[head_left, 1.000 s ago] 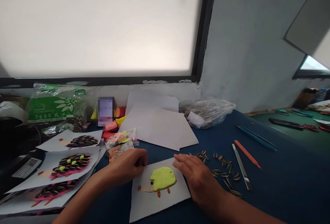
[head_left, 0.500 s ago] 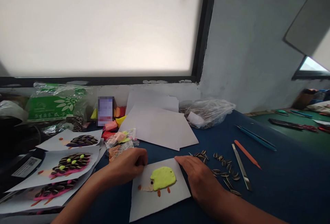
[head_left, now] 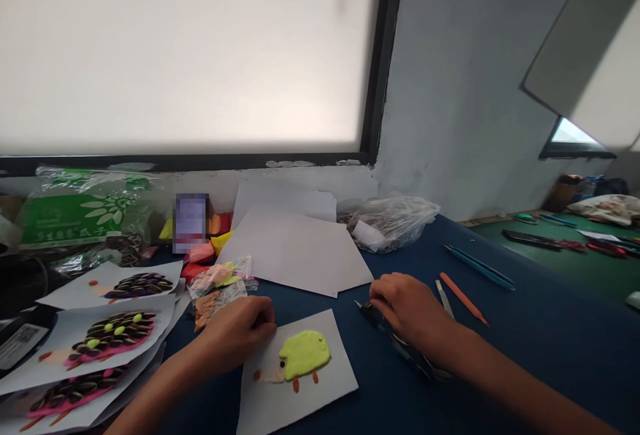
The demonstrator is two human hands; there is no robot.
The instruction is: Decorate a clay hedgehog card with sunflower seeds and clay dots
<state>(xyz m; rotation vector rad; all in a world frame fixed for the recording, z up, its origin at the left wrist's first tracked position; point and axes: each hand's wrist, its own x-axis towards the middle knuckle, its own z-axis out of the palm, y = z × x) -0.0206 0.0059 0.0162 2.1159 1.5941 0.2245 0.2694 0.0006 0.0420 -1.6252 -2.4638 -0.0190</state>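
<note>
A white paper card lies in front of me, carrying a hedgehog with a flat yellow-green clay body, a pale snout, a black eye and brown feet. My left hand has curled fingers pinched at the card's upper left corner. To the right of the card, my right hand is over the patch of sunflower seeds, its fingers drawn together. Whatever is between those fingers is hidden. A thin pale pointed tip shows beside the right fingertips.
Finished-looking hedgehog pictures covered with seeds are stacked at left. Bags of coloured clay, blank white sheets and a clear plastic bag sit behind. An orange tool, a metal blade and blue tweezers lie at right.
My right hand has left the card's upper right corner and moved right onto the sunflower seeds. My left hand stays at the card's upper left corner. The view has shifted slightly right.
</note>
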